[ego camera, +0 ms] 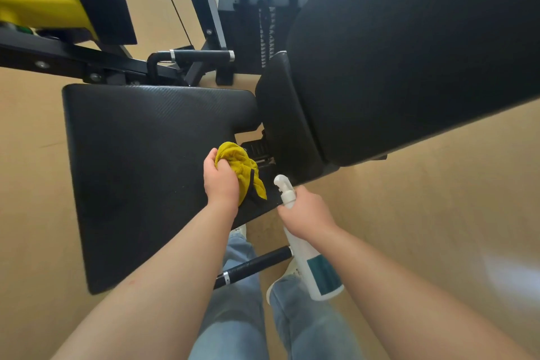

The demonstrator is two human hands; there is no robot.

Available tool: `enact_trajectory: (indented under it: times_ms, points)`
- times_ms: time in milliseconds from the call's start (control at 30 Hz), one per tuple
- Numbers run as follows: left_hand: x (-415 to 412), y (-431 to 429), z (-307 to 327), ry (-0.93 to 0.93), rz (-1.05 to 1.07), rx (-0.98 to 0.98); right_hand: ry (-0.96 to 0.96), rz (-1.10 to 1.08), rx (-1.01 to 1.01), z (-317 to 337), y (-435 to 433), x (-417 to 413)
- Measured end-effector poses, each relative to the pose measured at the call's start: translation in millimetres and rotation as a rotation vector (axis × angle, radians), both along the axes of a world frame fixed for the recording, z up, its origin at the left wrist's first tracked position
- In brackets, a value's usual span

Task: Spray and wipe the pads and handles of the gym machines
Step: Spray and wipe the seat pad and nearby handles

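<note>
Since you carry both tools at once, each hand keeps to one job.

Head view:
- Your left hand (220,181) curls tight round the bunched yellow cloth (244,165). It sits at the seat pad's (140,172) right edge, close beside the back pad (409,52), placed ready to wipe. Can't tell whether the cloth presses the pad.
- Your right hand (306,213) wraps the neck of the spray bottle (314,269), just off that same edge. The nozzle aims ahead toward the gap between the pads, and the body hangs down over your legs.
- The hands are near each other, not touching.
- A black handle (254,265) lies just beyond the seat pad's near edge, with neither hand on it.
</note>
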State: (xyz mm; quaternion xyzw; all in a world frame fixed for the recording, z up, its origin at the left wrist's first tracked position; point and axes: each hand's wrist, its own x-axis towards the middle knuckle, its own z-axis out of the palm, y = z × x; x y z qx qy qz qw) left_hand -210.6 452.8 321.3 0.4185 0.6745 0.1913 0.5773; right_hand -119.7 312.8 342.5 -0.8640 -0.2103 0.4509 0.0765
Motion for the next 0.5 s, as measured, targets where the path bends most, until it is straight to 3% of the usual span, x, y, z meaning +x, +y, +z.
enact_trajectory:
  times_ms: [500]
  points:
    - [44,78,-16,0.003,0.003,0.095,-0.08,-0.07,0.207,-21,100,20]
